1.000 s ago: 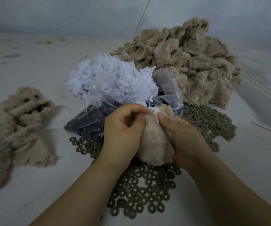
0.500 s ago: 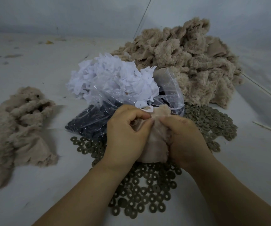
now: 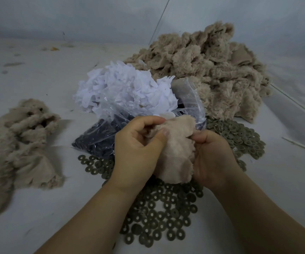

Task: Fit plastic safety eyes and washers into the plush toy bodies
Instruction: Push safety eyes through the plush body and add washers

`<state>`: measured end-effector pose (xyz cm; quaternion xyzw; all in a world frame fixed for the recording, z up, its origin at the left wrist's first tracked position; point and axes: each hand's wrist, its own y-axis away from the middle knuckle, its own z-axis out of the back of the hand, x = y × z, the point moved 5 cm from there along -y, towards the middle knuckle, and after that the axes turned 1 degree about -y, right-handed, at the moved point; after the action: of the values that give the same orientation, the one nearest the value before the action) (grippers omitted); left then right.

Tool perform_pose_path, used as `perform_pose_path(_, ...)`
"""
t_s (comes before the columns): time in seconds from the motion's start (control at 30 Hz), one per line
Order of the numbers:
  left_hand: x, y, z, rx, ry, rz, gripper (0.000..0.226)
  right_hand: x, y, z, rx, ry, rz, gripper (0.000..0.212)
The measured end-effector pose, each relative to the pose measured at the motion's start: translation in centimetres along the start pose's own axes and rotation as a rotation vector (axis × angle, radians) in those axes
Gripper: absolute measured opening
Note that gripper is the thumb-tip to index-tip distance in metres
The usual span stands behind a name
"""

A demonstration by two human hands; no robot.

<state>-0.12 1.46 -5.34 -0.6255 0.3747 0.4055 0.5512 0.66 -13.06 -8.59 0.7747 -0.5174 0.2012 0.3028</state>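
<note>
Gripping plush body (image 3: 175,151) in both hands, inside-out, smooth backing outward, above washers (image 3: 159,213) on table (image 3: 38,226). Left hand (image 3: 137,151) curling round body's left side, thumb pressing into cloth near top, fingers folded over upper edge. Right hand (image 3: 214,158) clutching right side, fingers tucked into cloth, thumb lying along top; fingertips hidden in fabric. Holding body at centre, just in front of clear bag (image 3: 111,132) of dark eyes, bag mouth sagging open toward hands. Noting white scraps (image 3: 122,90) heaped on and behind bag. Seeing big pile (image 3: 208,70) of tan plush behind, right of centre, touching bag's rear. Spotting second spread of washers (image 3: 239,138) right of bag, at pile's foot. Finding smaller plush heap (image 3: 17,143) well apart at left, a few dark eyes showing in its fur. Marking thin white stick (image 3: 302,146) at far right edge. Not telling whether any eye or washer is pinched inside cloth.
</note>
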Motion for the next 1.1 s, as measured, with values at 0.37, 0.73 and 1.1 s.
perform_pose_path(0.37, 0.5, 0.0, -0.1, 0.012, 0.057, 0.026, 0.019, 0.3, 0.1, 0.4, -0.066, 0.374, 0.172, 0.030)
perform_pose_path(0.73, 0.4, 0.1, -0.2, 0.002, 0.049, 0.031, 0.024, 0.9, 0.6, 0.3, -0.214, 0.667, 0.466, 0.027)
perform_pose_path(1.1, 0.1, 0.0, -0.3, 0.005, -0.086, -0.028, 0.020, 0.3, 0.7, 0.5, -0.210, 0.501, 0.288, 0.019)
